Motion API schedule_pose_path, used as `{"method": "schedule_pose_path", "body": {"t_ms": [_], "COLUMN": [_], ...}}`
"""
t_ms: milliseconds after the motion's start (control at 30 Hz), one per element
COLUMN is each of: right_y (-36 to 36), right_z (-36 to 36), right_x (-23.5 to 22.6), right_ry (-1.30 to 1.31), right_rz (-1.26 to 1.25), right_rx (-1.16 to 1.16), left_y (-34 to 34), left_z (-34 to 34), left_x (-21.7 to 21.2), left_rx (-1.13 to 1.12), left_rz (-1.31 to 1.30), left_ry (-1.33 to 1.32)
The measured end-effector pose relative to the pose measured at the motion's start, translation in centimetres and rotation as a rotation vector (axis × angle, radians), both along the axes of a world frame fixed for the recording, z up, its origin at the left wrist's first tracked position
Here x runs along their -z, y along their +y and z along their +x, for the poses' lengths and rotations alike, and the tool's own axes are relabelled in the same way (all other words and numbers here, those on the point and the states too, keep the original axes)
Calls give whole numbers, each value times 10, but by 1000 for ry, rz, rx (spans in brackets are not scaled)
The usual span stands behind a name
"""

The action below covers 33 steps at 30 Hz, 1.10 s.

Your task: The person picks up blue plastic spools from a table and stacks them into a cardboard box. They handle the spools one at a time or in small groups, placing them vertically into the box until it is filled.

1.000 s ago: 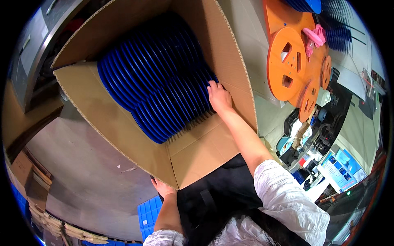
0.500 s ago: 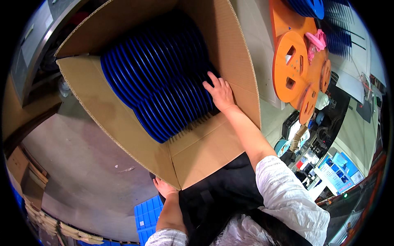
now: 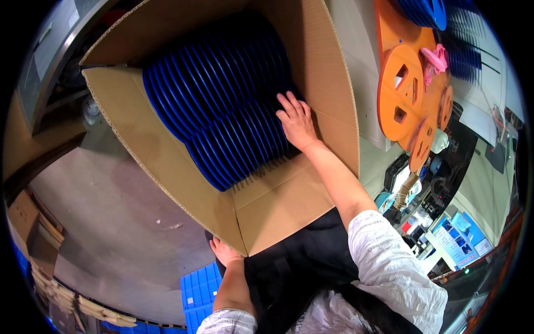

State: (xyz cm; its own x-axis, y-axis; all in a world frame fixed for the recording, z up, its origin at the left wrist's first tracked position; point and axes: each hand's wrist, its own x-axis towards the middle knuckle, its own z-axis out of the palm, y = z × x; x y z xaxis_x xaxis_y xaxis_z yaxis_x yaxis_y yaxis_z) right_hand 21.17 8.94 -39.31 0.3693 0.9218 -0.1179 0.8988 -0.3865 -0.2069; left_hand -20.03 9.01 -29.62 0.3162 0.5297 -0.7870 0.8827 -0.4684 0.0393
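A large open cardboard box [image 3: 161,142] stands in front of me, with two side-by-side rows of blue plastic discs [image 3: 219,119] packed on edge inside. My right hand [image 3: 296,121] reaches into the box, its fingers stretched out against the right end of the nearer row. It grips nothing that I can see. Low at the near corner, my left hand [image 3: 225,252] holds the outside of the box. Its thumb side shows, while part of the fingers is hidden by the cardboard.
Orange discs with cutouts [image 3: 399,92] lie to the right, a pink item [image 3: 435,58] beside them. More blue discs [image 3: 425,11] are stacked at the far right. A blue plastic crate [image 3: 199,292] sits near my left arm. A metal-edged bench [image 3: 55,61] stands at the far left.
The fingers of my right hand have shifted slightly on the discs and lie closer together. My left hand stays at the box corner. The whole view has moved a little.
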Motion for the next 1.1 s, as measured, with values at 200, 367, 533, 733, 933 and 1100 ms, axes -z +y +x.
{"method": "schedule_pose_path", "body": {"t_ms": [200,367,533,733,933,1100], "right_y": [4,15,15,18,29,32], "right_z": [-3,-12,-17,-19,-27,-33], "right_x": [-7,-13,-3,-4,-13,-2], "right_ry": [78,137,88,158,236,190], "right_rz": [-121,-92,-44,-30,6,65], "right_rx": [-42,60,-57,-113,1,-103], "left_y": [-3,-8,-1,-4,-1,-5], "left_z": [-2,-8,2,-3,-1,-5], "left_x": [2,6,-1,3,1,5], "left_rx": [-7,7,-24,-34,-28,-30], "left_rz": [10,12,-13,-22,-71,-74], "left_ry": [2,-2,4,15,60,56]}}
